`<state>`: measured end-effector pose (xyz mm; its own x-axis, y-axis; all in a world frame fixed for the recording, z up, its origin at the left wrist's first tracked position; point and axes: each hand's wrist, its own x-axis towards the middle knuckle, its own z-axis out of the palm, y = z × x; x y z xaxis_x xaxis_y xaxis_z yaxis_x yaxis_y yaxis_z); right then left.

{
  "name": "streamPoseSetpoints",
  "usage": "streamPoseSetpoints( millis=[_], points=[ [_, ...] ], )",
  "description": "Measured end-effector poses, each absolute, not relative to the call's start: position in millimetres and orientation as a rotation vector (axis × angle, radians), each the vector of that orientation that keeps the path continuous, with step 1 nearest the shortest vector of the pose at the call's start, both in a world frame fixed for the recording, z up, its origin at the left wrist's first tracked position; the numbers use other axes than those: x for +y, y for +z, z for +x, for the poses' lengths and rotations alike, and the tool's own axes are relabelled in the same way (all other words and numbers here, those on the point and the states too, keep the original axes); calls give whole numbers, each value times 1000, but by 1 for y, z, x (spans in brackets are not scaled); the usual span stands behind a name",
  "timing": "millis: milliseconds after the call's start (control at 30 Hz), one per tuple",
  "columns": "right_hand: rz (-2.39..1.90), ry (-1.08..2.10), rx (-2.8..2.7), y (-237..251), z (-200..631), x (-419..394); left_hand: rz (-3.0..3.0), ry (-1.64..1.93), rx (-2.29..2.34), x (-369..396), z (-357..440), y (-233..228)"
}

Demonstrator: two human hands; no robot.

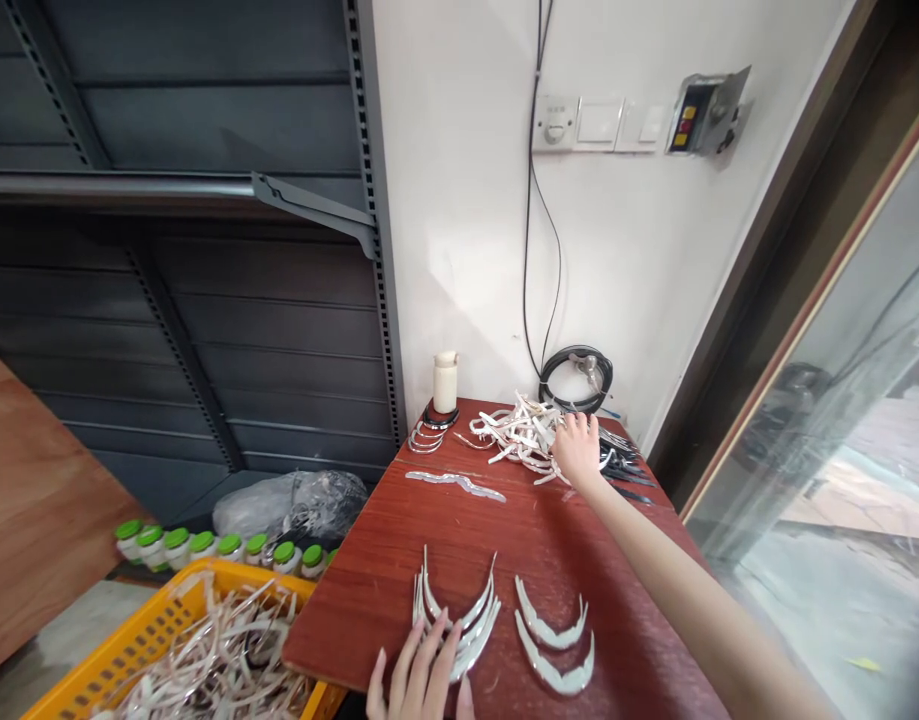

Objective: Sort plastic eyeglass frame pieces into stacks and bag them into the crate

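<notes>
1. Here, your right hand (577,449) is stretched far forward onto the heap of white curved strips (519,432) at the back of the worktop (534,530); its fingers rest on the heap's right edge, loosely curled, and you cannot tell whether they grip a strip.
2. Your left hand (421,675) lies flat and released at the near edge, fingers spread, their tips touching a stack of curved white pieces (459,610).
3. Just right of that hand, two more curved pieces (553,645) lie one before the other, apart from the stack.
4. Between your hands, a long wavy strip (455,485) lies alone on the red wood.
5. Beyond your right hand sits a coiled black cable (575,378); dark strips (624,460) lie just right of it.
6. Left of the heap stands a small white bottle (445,382), with a few loops (427,435) in front of it.
7. Left of your left hand, below the worktop, a yellow basket (140,640) holds more strips, with green-capped bottles (219,545) behind it.
</notes>
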<state>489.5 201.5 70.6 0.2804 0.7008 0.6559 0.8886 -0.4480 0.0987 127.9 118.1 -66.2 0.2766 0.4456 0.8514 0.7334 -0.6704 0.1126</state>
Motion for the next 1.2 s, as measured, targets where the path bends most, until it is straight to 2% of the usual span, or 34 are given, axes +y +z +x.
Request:
streamPoseSetpoints(
  millis=[267, 567, 833, 1000, 1200],
  points=[
    [-2139, -872, -1311, 89, 483, 194, -2266, -1377, -1061, 117, 127, -60],
    [-1811, -512, -1034, 115, 509, 186, -2314, -1366, -1071, 113, 126, -57],
    [-1474, 111, -1057, 112, 490, 150, -2359, -1367, -1083, 110, 125, -56],
    [-1306, 726, -1105, 97, 470, 99, -2409, -1378, -1118, 107, 124, -54],
    [-1360, 1110, -1296, 61, 467, 64, -2461, -1361, -1157, 103, 123, -50]
  ],
)
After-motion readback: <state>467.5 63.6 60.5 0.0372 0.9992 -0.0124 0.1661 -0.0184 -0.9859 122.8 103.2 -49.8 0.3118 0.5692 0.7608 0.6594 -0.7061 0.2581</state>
